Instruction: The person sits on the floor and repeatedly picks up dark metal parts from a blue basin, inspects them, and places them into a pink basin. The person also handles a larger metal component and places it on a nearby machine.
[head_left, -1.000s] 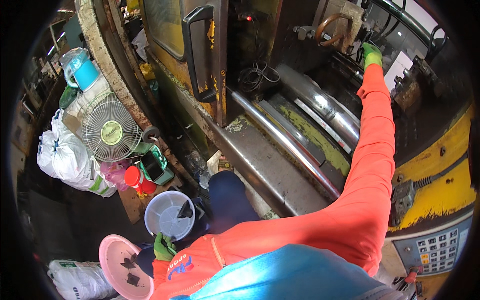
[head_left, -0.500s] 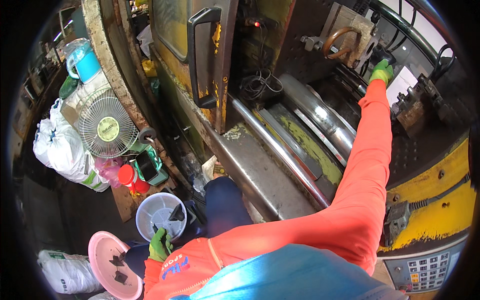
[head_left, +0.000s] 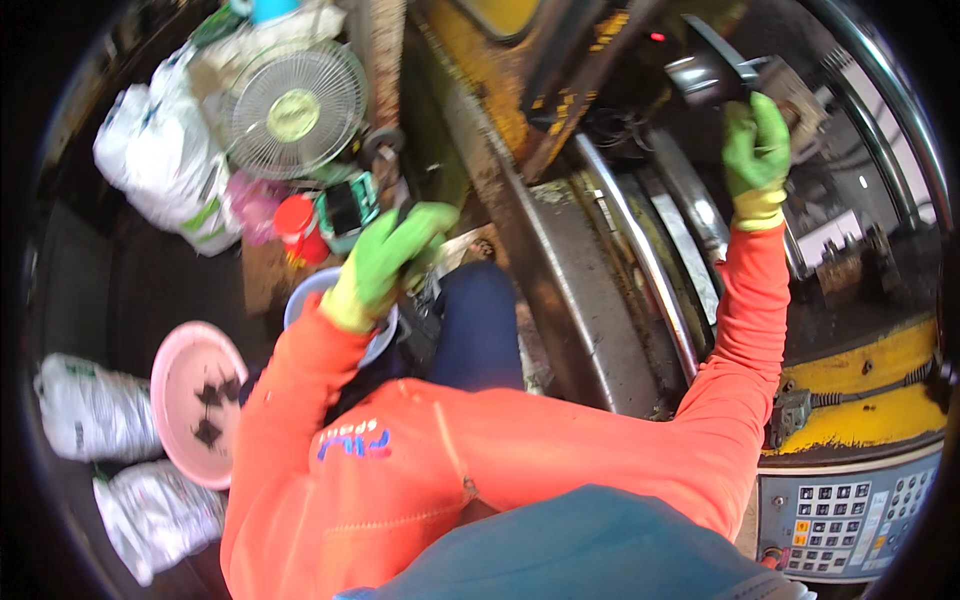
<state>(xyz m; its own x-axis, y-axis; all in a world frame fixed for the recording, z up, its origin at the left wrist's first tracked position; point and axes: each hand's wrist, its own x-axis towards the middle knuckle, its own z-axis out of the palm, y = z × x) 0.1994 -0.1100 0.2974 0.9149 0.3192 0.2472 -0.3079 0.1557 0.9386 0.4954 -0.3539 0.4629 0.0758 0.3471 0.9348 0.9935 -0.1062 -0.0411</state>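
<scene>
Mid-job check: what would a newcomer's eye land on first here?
Probably the bright green-gloved left hand near the centre and the matching right hand at upper right, just below a dark blurred piece. Next, perhaps the round wire-caged fan at upper left and the pink basin at lower left, with flat black pieces inside.

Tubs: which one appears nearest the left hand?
The blue tub, partly hidden behind the left hand and sleeve. The pink tub sits farther left, with dark pieces visible inside.
</scene>
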